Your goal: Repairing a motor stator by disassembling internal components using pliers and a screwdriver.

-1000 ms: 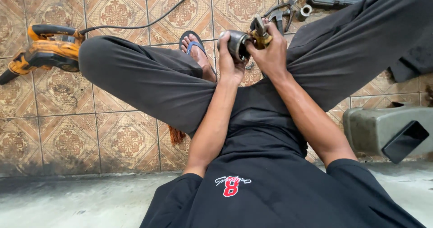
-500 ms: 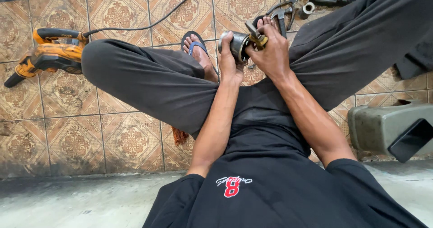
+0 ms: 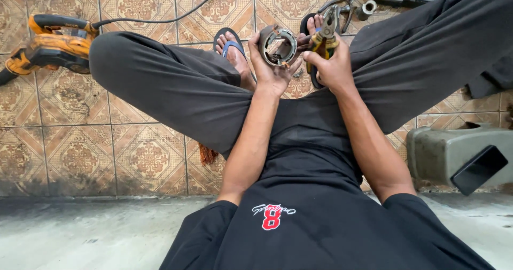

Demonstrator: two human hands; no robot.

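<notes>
Brake-shoe ring (image 3: 278,45), rusty and round, sits far centre above our lap.
Our left hand (image 3: 270,69) clasps this one ring; our right hand (image 3: 334,67) grips one yellow-handled pliers (image 3: 324,35), nose touching it, over patterned tiles (image 3: 75,158).

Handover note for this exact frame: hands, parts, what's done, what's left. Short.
Left hand: cups a round rusty metal part, open side facing up.
Right hand: grips yellow-handled pliers, tip at the part's rim; I cannot tell whether it bites.
Nearby: orange power tool on the tiled floor at the person's left, small metal sleeve and loose tools beyond the feet, grey container at the right.
Done: part picked up, pliers brought to it.
Left: part still in hand.
</notes>
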